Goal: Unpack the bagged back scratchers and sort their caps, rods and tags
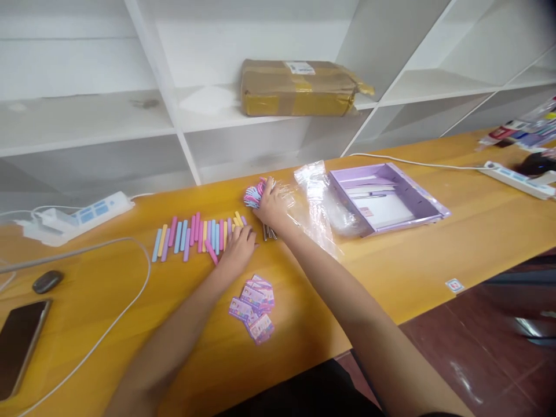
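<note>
My left hand (238, 249) lies low over the right end of a row of pastel sticks (186, 238), fingers reaching out and slightly bent, covering some of them. Pink, blue, yellow and purple sticks lie side by side; one pink stick (211, 252) slants beside my wrist. Farther right, my right hand (273, 207) is closed around a bundle of pink, blue and white cords (252, 196). Thin dark metallic rods (269, 233) lie just below that hand; whether they join the cords is hidden. Small purple printed cards (256, 298) are piled nearer to me.
Clear plastic bags (319, 200) lie beside an open purple box (408, 202) holding papers. Power strips (98, 209) sit at both sides. A phone (21, 341), mouse (47, 281) and white cable (134, 301) are at left. A taped carton (299, 92) rests on the shelf.
</note>
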`<state>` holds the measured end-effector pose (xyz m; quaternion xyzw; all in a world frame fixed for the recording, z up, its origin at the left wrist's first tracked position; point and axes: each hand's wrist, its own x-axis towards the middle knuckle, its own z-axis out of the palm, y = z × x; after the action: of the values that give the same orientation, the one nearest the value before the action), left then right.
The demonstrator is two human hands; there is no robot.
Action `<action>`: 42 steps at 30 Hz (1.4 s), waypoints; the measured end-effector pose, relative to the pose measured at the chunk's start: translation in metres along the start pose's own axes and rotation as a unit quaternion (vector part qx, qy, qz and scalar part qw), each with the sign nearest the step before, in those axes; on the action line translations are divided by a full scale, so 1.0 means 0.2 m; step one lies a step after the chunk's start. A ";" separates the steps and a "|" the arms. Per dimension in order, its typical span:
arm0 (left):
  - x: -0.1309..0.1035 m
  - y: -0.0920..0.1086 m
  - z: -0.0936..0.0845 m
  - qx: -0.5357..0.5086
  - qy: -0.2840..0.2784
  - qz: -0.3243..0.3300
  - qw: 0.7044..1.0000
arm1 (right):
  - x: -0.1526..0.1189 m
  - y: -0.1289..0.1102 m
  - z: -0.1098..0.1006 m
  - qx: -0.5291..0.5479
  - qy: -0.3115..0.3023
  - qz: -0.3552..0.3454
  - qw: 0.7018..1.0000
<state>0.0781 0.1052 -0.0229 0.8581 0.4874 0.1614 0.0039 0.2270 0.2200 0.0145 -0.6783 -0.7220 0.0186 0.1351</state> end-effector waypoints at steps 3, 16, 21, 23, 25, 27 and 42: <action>0.02 0.04 -0.07 0.003 0.008 -0.009 1.000 | 0.01 -0.01 0.01 0.053 0.025 0.021 0.998; -0.32 -0.94 -0.55 0.035 0.122 -0.340 0.932 | -0.22 0.11 0.03 0.068 -0.010 -0.025 0.997; -0.50 -1.03 -0.52 -0.001 0.083 -0.370 0.925 | -0.15 0.10 0.08 0.097 0.032 -0.032 0.994; -0.54 -1.04 -0.51 -0.026 0.080 -0.379 0.922 | -0.13 0.09 0.08 0.085 0.050 -0.039 0.994; -0.57 -1.04 -0.49 -0.048 0.087 -0.386 0.917 | -0.10 0.08 0.07 0.071 0.064 -0.041 0.995; -0.59 -1.03 -0.47 -0.058 0.105 -0.393 0.912 | -0.07 0.06 0.05 0.067 0.073 -0.037 0.994; -0.56 -0.86 -0.37 -0.006 0.112 -0.320 0.941 | -0.02 0.08 0.00 0.063 0.037 -0.116 0.991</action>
<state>-0.1392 0.0898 -0.0113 0.6335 0.7322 0.2500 0.0058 0.2439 0.2171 0.0108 -0.5803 -0.7876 0.0232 0.2058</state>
